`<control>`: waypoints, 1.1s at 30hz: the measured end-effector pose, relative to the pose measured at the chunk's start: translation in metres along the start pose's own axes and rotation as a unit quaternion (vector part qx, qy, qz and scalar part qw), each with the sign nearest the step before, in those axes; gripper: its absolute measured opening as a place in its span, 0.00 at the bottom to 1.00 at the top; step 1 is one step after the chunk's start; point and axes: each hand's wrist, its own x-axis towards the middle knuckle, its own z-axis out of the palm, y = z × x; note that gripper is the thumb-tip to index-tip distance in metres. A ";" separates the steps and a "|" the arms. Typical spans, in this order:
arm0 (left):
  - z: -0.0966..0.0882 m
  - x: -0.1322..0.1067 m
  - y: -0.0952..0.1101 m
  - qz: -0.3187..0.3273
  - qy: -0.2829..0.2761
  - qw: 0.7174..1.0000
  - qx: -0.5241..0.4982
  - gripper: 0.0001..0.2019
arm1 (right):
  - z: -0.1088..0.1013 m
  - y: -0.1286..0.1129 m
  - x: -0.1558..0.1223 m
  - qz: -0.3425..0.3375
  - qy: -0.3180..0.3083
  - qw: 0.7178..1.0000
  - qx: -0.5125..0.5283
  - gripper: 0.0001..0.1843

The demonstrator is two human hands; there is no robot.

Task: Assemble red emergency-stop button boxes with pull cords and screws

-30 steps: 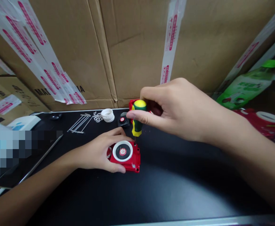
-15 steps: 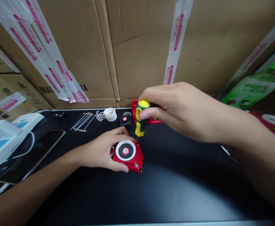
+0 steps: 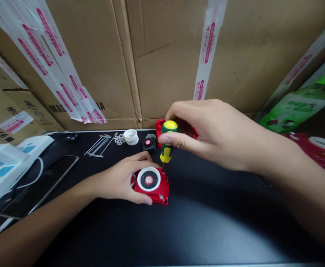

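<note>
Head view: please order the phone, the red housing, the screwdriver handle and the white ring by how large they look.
1. phone, nearer to the camera
2. red housing
3. screwdriver handle, partly covered by the right hand
4. white ring, farthest back, so its true size is unsure

A black table bears a red housing, white rings, rods and a phone.
</note>
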 end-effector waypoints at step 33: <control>0.000 0.001 0.000 0.012 0.008 1.000 -0.004 0.32 | -0.013 0.002 -0.004 -0.052 -0.031 0.991 0.116 0.16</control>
